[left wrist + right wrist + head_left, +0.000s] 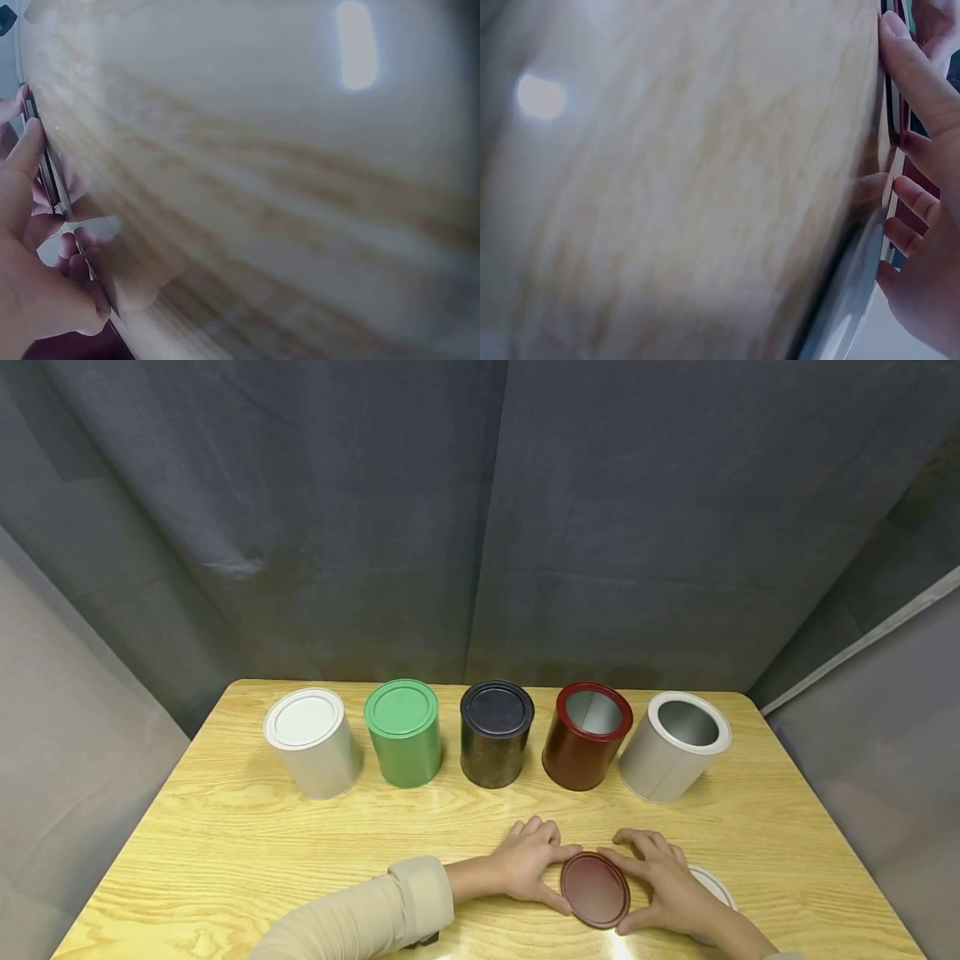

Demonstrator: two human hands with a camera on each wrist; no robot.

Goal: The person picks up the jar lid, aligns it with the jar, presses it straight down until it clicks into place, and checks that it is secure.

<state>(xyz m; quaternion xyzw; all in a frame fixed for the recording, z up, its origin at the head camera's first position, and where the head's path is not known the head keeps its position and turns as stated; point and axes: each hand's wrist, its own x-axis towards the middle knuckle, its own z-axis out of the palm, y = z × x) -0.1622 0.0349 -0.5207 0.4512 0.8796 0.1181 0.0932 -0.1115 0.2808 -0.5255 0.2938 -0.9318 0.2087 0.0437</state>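
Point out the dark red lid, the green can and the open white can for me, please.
Dark red lid (595, 890): head view, middle of its top face.
Green can (407, 753): head view, front of its side wall.
Open white can (664, 763): head view, side wall below the rim.

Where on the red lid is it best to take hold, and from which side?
Probably by opposite edges of the red lid, coming from left and right, as the left hand and right hand do. It is a flat disc with no visible handle, so its rim offers the natural hold.
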